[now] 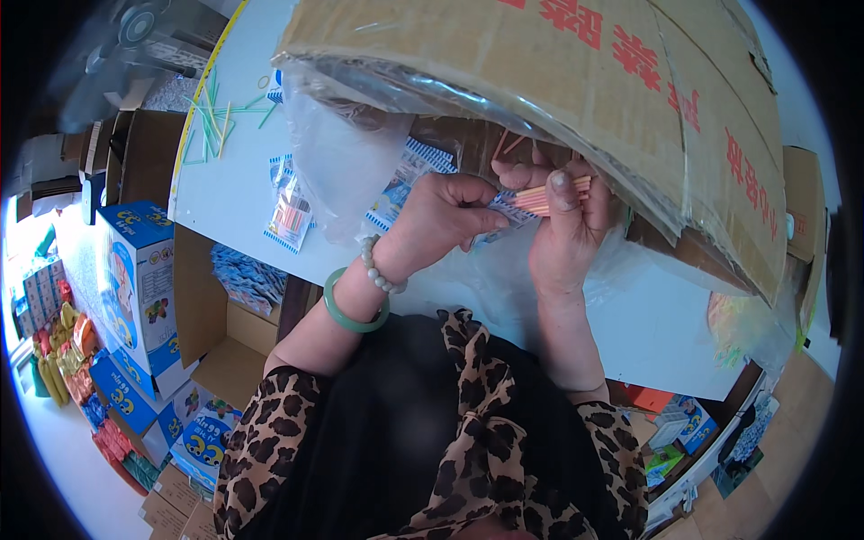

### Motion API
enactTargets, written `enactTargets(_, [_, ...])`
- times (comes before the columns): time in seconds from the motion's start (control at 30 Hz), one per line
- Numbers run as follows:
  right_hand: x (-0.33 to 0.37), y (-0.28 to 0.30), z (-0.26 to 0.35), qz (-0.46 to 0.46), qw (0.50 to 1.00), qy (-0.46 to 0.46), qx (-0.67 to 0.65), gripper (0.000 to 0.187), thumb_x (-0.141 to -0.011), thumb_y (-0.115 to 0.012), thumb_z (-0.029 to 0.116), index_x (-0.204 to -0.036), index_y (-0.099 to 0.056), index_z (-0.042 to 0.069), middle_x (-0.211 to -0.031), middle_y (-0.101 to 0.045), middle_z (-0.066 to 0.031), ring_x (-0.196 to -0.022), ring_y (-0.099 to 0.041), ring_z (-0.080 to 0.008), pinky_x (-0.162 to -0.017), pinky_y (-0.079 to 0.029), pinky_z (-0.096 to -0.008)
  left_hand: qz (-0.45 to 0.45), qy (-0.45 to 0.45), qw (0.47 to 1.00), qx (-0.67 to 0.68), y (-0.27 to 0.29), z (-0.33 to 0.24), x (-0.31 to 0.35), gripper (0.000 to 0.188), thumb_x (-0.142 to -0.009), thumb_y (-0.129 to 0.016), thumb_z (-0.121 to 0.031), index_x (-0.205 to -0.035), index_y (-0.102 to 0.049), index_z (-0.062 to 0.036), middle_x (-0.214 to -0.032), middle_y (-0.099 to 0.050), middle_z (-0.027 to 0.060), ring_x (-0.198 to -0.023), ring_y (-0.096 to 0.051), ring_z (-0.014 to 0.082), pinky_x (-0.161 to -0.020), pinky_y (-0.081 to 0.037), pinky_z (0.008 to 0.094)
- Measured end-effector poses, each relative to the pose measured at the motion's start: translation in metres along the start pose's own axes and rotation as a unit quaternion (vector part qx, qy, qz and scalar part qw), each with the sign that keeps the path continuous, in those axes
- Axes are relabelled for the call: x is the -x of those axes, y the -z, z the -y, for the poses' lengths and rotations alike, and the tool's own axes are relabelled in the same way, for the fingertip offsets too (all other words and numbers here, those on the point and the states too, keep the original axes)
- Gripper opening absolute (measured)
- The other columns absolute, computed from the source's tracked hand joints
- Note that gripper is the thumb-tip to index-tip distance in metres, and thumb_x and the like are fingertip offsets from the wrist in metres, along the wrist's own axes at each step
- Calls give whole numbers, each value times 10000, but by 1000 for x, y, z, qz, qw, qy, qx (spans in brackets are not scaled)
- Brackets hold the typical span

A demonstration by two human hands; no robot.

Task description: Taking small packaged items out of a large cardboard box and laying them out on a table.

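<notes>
Between the thumb and fingers of my left hand (436, 220) is the edge of a small blue-and-white packet (511, 216). My right hand (567, 247) grips a bundle of thin pink sticks (531, 199), whose near ends lie at the packet's mouth. How far they sit inside it I cannot tell. Both hands are just in front of the open cardboard box (504, 58), which lies tipped on its side toward me. Clear plastic lining (337, 175) spills out of it. A few more pink sticks (509, 144) show in the shadow behind my right fingers.
Filled packets (290, 211) lie on the white table (225, 193) at left, with loose green sticks (216, 121) beyond. Below the table's left edge, an open carton (238, 346) holds many packets (243, 274). Printed blue boxes (135, 279) stand farther left.
</notes>
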State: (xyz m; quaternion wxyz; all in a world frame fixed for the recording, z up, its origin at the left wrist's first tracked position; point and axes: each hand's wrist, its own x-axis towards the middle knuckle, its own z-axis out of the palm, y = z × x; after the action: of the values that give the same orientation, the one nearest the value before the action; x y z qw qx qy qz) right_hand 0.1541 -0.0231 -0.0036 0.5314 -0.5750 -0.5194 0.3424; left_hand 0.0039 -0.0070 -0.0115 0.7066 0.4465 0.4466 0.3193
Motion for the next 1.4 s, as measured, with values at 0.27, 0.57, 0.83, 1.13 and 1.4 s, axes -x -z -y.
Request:
enactTargets(0.27, [0,4,0,123,987,-82,-63,145,-930,-486,171,-913,-446,33,-980,-654,-186,-1053,-583,-277,-976,-387,-407,-6,-8,999,37,-5,0,1,157,-756,-722,-49,-902,-688,-1,-648,-578,-24,-522,-488,30,-428,-411,193])
enactTargets(0.57, [-5,23,-2,256,963,-40,-74,306,-852,-565,124,-1129,-495,13,-1225,-553,-169,-1141,-499,-239,-989,-360,-358,-2,-132,986,106,-5,7,-2,172,-871,-616,-101,-1004,-670,-6,-856,-644,25,-817,-581,96,-771,-484,239])
enactTargets(0.83, [6,29,16,196,976,-83,46,210,-790,-583,-1,-996,-600,39,-985,-607,-24,-903,-533,-87,-798,-416,-217,18,-94,985,147,4,5,19,254,-895,-591,-159,-1071,-629,20,-926,-651,45,-869,-582,102,-785,-480,254])
enactTargets(1.13, [34,8,16,219,961,-131,-110,75,-815,-560,-13,-865,-568,42,-826,-540,43,-751,-462,-31,-664,-384,-189,-50,-140,987,56,5,-1,63,136,-848,-610,-49,-942,-661,36,-911,-617,54,-820,-572,102,-709,-473,239])
enactTargets(1.4, [43,-22,31,318,945,-73,-10,40,-821,-579,30,-839,-543,31,-741,-551,4,-698,-516,-88,-627,-417,-241,-247,-138,958,42,58,4,125,35,-805,-621,-16,-824,-622,14,-847,-615,44,-680,-578,106,-608,-454,229])
